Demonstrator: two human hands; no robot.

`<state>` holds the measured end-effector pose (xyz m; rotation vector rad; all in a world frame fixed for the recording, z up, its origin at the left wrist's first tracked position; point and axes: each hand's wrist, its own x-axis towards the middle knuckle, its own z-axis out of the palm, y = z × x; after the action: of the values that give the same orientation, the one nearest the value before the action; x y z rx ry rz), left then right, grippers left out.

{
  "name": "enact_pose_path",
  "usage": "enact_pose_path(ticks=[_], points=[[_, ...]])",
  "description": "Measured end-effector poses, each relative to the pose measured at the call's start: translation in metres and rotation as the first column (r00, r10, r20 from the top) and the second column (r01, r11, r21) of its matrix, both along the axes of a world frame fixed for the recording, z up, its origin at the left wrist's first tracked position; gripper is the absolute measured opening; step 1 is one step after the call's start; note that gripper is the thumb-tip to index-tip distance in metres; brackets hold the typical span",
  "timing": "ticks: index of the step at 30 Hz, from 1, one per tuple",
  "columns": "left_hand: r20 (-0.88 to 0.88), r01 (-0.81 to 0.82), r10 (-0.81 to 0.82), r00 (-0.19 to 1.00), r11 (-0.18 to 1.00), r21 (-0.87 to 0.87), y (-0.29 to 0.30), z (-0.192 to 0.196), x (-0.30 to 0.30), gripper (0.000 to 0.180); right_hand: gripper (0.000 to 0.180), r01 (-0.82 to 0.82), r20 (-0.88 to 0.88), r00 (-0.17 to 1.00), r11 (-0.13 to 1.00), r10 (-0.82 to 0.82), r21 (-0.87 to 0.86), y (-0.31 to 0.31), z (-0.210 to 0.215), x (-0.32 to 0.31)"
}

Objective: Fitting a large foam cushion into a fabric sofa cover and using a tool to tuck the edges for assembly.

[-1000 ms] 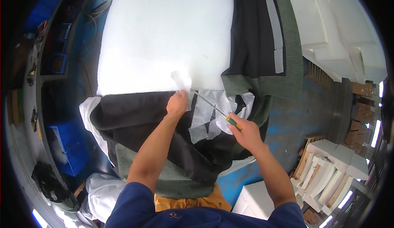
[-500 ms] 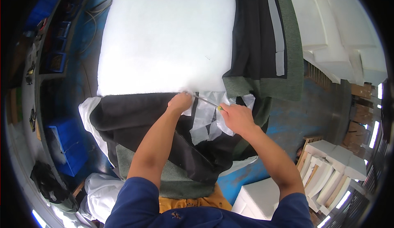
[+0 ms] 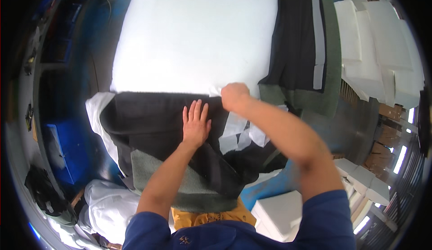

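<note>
The black fabric (image 3: 144,126) lies bunched against the near edge of the white pad (image 3: 193,38), its upper border running along that edge from near the left corner toward my right fist. I judge it soft and limp, light where it folds but likely to drag where it piles up; it should crease easily and not slip much. The upper border looks the best place to take hold, since the loose folds below would only give. The pad itself looks springy and easily dented, better pressed with a flat palm than pinched.

My left fingers (image 3: 197,111) are straight and a little apart, laid flat on the fabric with their tips just short of the pad's near edge. My right fingers (image 3: 230,96) are curled together in a fist at that edge, toward its right corner. A white scrap (image 3: 215,91) shows beside the knuckles; I cannot tell what they are clamped on.

Crumpled white sheeting (image 3: 234,125) lies below my right forearm. A black panel (image 3: 294,34) runs along the pad's right edge, with a grey strip (image 3: 319,34) on it.
</note>
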<state>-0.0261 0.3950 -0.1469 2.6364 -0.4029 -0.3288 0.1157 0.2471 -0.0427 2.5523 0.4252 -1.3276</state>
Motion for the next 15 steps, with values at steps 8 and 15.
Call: enact_pose_path(ticks=[8,15], points=[[0.013,0.038,-0.038,0.999,0.999,0.007,0.000,-0.010,0.005,0.065,0.021,-0.007,-0.006,1.000,1.000,0.007,-0.004,0.009,-0.011,0.025],[-0.009,0.056,-0.056,0.998,0.997,-0.046,-0.018,-0.016,0.006,0.065,0.022,0.079,0.102,0.992,0.995,-0.073,-0.057,-0.018,-0.026,-0.004]])
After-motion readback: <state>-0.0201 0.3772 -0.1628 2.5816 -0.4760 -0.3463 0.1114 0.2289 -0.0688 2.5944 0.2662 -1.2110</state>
